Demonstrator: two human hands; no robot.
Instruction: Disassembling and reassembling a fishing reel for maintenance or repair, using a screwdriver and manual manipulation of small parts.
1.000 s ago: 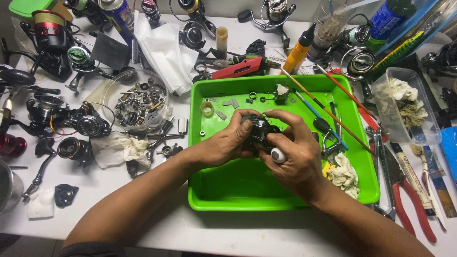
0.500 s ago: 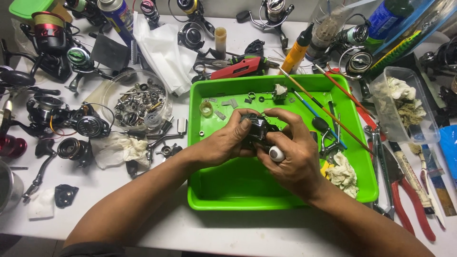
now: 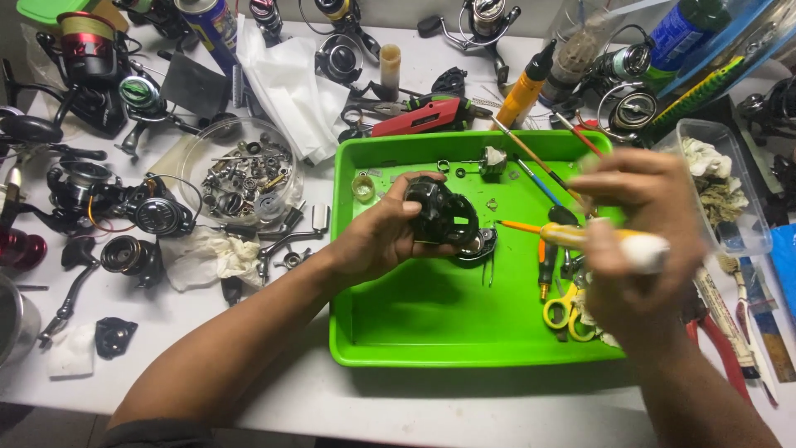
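Reels (image 3: 91, 195) and a parts bowl (image 3: 240, 170) crowd the desk (image 3: 464, 406) left of the green tray (image 3: 431, 332). Left hand (image 3: 377, 236) fingers clasp the black reel body (image 3: 444, 217) over the tray; right hand (image 3: 638, 241), blurred, grips a brush (image 3: 580, 236).

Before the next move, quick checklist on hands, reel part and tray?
1. Left hand has a grip on the black reel body: ok, fingers wrap its left side and top.
2. Reel body is over the green tray: ok.
3. Right hand holds the yellow-handled tool: ok, though the hand is motion-blurred.
4. Tool tip meets the reel body: not ok, the orange tip points at it with a gap between.
5. Tray floor in front of the hands is free: ok, scissors and brushes lie only at its right side.
6. Small parts bowl is upright: ok.
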